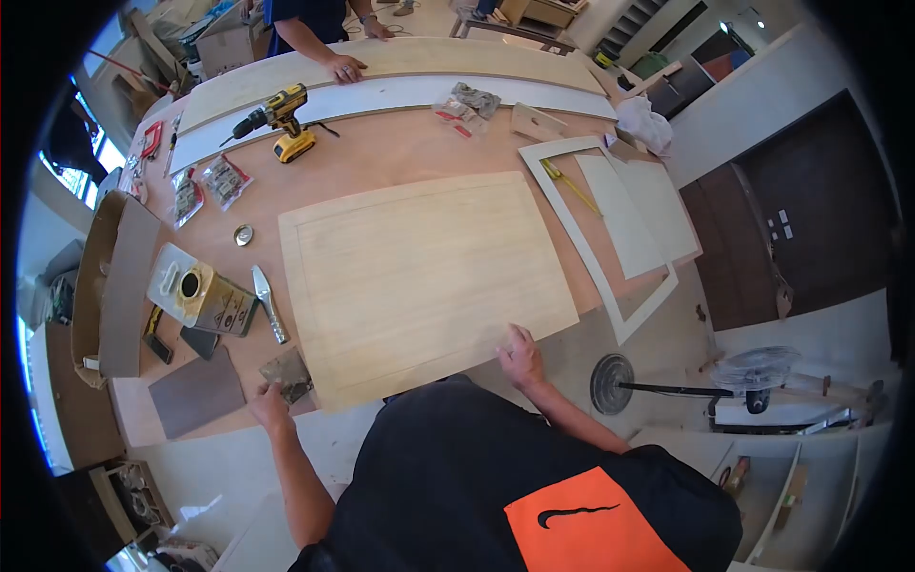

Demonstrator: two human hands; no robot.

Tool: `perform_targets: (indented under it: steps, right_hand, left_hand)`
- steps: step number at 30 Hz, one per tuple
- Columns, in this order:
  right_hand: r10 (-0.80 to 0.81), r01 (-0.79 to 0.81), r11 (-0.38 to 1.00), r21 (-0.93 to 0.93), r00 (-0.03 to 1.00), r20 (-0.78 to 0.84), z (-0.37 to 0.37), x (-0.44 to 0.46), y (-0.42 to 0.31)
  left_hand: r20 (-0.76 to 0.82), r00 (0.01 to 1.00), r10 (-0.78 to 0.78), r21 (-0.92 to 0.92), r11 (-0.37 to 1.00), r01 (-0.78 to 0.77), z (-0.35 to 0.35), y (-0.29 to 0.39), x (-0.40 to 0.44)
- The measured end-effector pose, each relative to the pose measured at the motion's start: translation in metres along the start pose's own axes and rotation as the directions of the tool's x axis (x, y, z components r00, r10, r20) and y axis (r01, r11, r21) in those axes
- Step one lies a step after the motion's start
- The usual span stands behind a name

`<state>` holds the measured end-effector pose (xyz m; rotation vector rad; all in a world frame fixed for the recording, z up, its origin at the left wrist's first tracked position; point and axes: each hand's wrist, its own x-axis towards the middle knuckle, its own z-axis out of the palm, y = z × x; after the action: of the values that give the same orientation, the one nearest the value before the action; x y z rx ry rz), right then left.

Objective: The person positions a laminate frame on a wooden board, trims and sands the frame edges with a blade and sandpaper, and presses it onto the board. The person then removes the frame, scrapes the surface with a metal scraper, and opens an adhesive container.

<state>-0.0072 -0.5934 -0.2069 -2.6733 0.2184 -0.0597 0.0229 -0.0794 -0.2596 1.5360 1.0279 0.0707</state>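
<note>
A pale wooden panel (429, 267) lies flat on the table in front of me, its near edge by my body. My left hand (271, 405) pinches a small square plate (287, 375), stained grey-brown, at the panel's near left corner. My right hand (521, 358) is curled closed at the panel's near edge; whatever its fingers may hold is hidden. Left of the panel are a putty knife (270, 305), an opened can of yellowish stuff (217, 297) and a dark flat sheet (197, 391).
A yellow cordless drill (278, 122) stands toward the back beside long boards (391, 100). A white frame (562, 229) with a tape measure (572, 186) lies at right. Another person's hand (346, 69) rests on the boards. A cardboard box (129, 286) sits at left, a fan (753, 372) at right.
</note>
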Motion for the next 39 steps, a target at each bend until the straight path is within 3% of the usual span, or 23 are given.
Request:
perform_targets:
  steps: [3,6,10,12,13,16,21,25,28,32,33,35,37,39]
  right_hand:
    - [0.005,-0.006,1.0,0.023,1.0,0.013,-0.008,-0.005,0.0]
    - [-0.018,0.017,0.999,0.045,1.0,0.006,-0.012,-0.004,0.009]
    - [-0.031,0.027,0.998,0.065,0.997,0.064,-0.013,0.008,0.016]
    - [-0.088,0.082,0.989,0.124,0.995,0.049,-0.004,0.019,0.019]
    - [-0.11,0.104,0.984,0.145,0.994,0.03,-0.004,0.026,0.023]
    - [-0.098,0.086,0.979,0.184,0.994,0.055,0.002,0.042,0.014]
    - [-0.175,0.15,0.956,0.252,0.981,0.08,0.017,0.05,0.01]
    - [-0.175,0.14,0.948,0.287,0.98,0.097,0.013,0.055,0.018]
    - [-0.18,0.166,0.946,0.277,0.983,0.025,0.009,0.06,0.034]
    - [-0.019,0.027,0.946,0.323,0.999,-0.029,0.007,0.089,0.073]
    - [0.045,-0.032,0.931,0.364,0.999,-0.027,0.0,0.108,0.088]
    - [0.136,-0.054,0.936,0.347,0.966,-0.218,-0.027,0.145,0.112]
    - [0.268,-0.215,0.921,0.325,0.954,-0.13,-0.068,0.179,0.139]
    - [0.308,-0.145,0.927,0.346,0.821,-0.481,-0.093,0.194,0.151]
  left_hand:
    - [0.106,0.994,0.031,-0.104,0.994,-0.02,0.017,-0.027,-0.009]
    - [-0.048,0.999,0.003,-0.331,0.943,-0.018,0.033,-0.028,-0.028]
    - [-0.31,0.947,0.082,-0.111,0.986,-0.122,0.012,0.006,-0.058]
    - [-0.292,0.935,0.2,0.031,0.979,-0.2,-0.004,0.01,-0.071]
    - [-0.265,0.929,0.258,0.095,0.966,-0.241,-0.006,0.013,-0.078]
    - [-0.113,0.974,0.198,0.065,0.979,-0.191,-0.005,0.034,-0.118]
    - [0.043,0.988,0.148,-0.359,0.925,-0.123,0.016,0.016,-0.152]
    - [0.322,0.947,-0.023,-0.673,0.698,0.245,0.035,0.001,-0.153]
    - [0.476,0.876,-0.081,-0.696,0.573,0.432,0.049,0.001,-0.157]
    - [0.529,0.839,-0.128,-0.671,0.542,0.505,0.062,0.007,-0.151]
    - [0.557,0.82,-0.127,-0.651,0.546,0.527,0.067,0.006,-0.145]
    - [0.613,0.777,-0.143,-0.601,0.554,0.576,0.072,-0.004,-0.13]
    - [0.714,0.696,-0.079,-0.489,0.655,0.576,0.094,0.002,-0.122]
    - [0.769,0.633,-0.096,-0.376,0.732,0.568,0.134,0.031,-0.133]
